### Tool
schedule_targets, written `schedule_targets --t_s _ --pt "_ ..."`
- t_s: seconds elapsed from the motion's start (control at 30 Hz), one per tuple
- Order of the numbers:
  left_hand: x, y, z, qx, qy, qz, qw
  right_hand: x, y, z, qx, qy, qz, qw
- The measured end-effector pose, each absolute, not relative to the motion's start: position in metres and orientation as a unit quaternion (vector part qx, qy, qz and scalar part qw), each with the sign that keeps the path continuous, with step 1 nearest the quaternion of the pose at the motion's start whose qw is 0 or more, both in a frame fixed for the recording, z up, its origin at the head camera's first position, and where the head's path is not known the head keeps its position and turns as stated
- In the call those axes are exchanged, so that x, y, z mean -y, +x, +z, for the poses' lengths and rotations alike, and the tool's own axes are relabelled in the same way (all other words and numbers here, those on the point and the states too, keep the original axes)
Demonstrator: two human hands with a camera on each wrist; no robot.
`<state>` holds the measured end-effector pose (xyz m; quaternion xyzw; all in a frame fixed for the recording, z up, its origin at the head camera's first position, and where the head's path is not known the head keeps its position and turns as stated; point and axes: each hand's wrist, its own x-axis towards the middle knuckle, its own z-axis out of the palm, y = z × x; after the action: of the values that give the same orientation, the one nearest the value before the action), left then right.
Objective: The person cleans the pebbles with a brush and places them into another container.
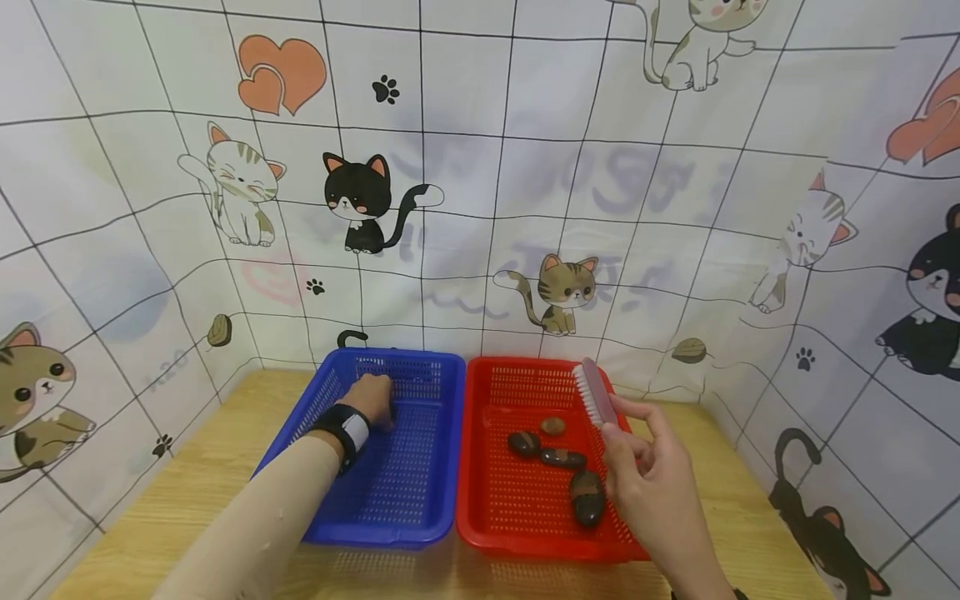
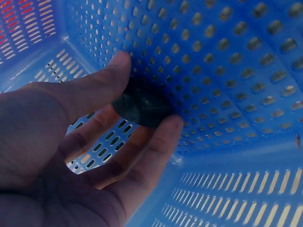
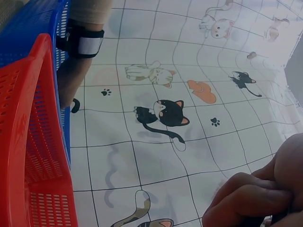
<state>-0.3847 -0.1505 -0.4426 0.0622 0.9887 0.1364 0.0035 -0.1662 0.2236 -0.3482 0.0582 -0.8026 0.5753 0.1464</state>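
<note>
Inside the far left part of the blue basket [image 1: 405, 542] is my left hand [image 1: 367, 398]. In the left wrist view its thumb and fingers pinch a smooth dark stone [image 2: 142, 103] against the perforated basket surface. My right hand [image 1: 651, 475] grips a small scrubbing brush [image 1: 596, 390] with a pinkish back above the right side of the red basket [image 1: 555, 550]. White bristles on the brush face left. Below it in the red basket lie several brown stones, the largest dark stone [image 1: 587, 498] nearest the front.
Both baskets stand side by side on a wooden table [image 1: 150, 500]. A white sheet [image 1: 465, 167] with a grid and cartoon cats rises behind and at the sides. A smaller tan stone [image 1: 552, 426] and a long stone [image 1: 563, 458] lie mid-basket in the red one.
</note>
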Motion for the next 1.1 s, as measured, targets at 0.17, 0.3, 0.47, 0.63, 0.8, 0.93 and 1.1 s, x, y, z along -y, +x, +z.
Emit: schedule_targets --t_s 0.17,0.3,0.47,0.63,0.8,0.93,1.1 --pt "0.148 -0.379 -0.437 -0.99 0.076 0.119 0.008 -0.223 -0.167 -0.349 0.811 0.051 0.564 0.149" --pt "0.144 -0.378 -0.429 -0.99 0.077 0.117 0.014 -0.223 -0.169 -0.35 0.809 0.056 0.565 0.151" --pt "0.129 -0.374 -0.411 -0.989 0.081 0.126 0.007 -0.223 -0.17 -0.35 0.806 0.061 0.569 0.151" --pt "0.098 -0.366 -0.386 -0.981 0.126 0.145 -0.028 -0.224 -0.17 -0.351 0.812 0.053 0.564 0.143" --pt "0.057 -0.351 -0.365 -0.969 0.182 0.156 -0.052 -0.228 -0.171 -0.35 0.801 0.058 0.577 0.146" --pt "0.024 -0.34 -0.358 -0.961 0.219 0.162 -0.042 -0.231 -0.171 -0.349 0.795 0.068 0.584 0.153" --pt "-0.011 -0.332 -0.357 -0.956 0.248 0.156 -0.025 -0.234 -0.171 -0.348 0.793 0.066 0.587 0.15"
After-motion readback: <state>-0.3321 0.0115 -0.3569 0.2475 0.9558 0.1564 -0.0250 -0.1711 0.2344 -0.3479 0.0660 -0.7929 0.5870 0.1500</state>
